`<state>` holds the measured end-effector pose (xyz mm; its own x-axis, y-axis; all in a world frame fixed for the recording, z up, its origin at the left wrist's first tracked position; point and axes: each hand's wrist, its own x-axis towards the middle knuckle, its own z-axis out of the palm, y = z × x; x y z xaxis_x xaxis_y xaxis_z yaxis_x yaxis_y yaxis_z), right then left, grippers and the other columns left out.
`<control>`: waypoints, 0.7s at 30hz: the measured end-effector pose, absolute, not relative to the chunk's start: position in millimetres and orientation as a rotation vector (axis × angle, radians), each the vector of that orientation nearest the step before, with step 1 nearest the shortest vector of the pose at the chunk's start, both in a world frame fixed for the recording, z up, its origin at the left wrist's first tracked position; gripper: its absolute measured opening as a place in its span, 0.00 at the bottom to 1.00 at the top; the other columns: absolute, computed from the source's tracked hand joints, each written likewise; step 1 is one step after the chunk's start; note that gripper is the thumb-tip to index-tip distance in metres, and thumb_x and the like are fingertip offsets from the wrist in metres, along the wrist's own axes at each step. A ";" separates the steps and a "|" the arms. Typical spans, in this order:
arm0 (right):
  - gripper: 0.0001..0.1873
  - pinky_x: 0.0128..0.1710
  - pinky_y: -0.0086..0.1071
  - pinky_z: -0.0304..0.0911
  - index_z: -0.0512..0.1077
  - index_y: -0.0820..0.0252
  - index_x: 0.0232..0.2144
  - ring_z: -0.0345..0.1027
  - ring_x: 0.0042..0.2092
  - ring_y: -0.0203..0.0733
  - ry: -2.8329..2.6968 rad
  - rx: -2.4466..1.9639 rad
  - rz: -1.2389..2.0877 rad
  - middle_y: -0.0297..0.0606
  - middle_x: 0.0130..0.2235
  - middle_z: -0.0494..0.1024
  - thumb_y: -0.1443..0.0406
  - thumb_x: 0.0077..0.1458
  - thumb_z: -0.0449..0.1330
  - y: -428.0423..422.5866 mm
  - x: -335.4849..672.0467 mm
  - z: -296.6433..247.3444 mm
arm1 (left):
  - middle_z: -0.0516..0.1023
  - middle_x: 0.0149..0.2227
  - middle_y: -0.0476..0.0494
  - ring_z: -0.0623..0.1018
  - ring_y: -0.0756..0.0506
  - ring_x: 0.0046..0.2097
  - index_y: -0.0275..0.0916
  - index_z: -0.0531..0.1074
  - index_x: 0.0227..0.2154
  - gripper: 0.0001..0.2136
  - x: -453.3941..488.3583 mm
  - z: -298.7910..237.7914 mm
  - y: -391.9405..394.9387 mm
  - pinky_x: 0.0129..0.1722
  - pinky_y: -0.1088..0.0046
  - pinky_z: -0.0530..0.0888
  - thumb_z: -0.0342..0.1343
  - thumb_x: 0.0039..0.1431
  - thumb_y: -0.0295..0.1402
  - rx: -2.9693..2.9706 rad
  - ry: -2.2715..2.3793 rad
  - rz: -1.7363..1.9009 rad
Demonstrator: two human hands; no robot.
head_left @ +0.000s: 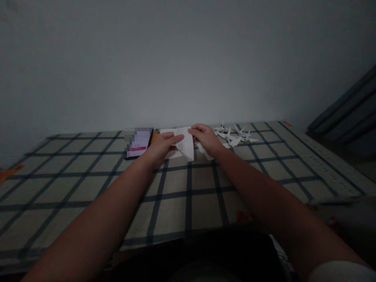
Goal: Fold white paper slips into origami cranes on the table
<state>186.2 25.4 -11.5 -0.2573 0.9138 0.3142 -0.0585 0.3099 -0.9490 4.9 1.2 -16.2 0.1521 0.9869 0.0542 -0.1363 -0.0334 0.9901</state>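
Note:
Both my arms reach forward over a checked cloth. A white sheet of paper, partly folded, lies between my hands near the wall. My left hand rests on its left part with fingers stretched toward the middle. My right hand pinches the paper's upper right edge with curled fingers. More white paper lies flat under the folded sheet.
A purple and white booklet lies left of the paper. Several small folded white paper figures sit to the right near the wall. A dark slanted panel stands at the far right. A plain wall rises behind.

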 end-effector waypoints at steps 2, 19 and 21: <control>0.12 0.31 0.29 0.62 0.67 0.58 0.28 0.63 0.29 0.33 -1.468 -0.829 1.134 0.30 0.27 0.68 0.57 0.52 0.61 28.1 188.0 -11.7 | 0.80 0.31 0.41 0.76 0.48 0.31 0.35 0.80 0.27 0.17 4.5 -17.1 1.7 0.32 0.72 0.73 0.73 0.41 0.43 1.265 1.008 1.152; 0.12 0.29 0.28 0.61 0.73 0.62 0.27 0.62 0.27 0.32 -1.668 -0.894 1.183 0.33 0.26 0.73 0.58 0.52 0.64 25.4 190.7 -13.1 | 0.72 0.21 0.50 0.72 0.50 0.27 0.37 0.73 0.19 0.16 -4.8 -18.8 12.0 0.30 0.74 0.71 0.69 0.45 0.44 1.400 1.247 1.492; 0.11 0.30 0.29 0.60 0.73 0.62 0.27 0.62 0.27 0.32 -1.664 -0.911 1.157 0.32 0.26 0.72 0.59 0.53 0.63 25.5 190.5 -11.5 | 0.74 0.23 0.49 0.73 0.50 0.28 0.37 0.74 0.20 0.16 -2.7 -17.9 10.6 0.31 0.74 0.72 0.69 0.44 0.45 1.358 1.219 1.470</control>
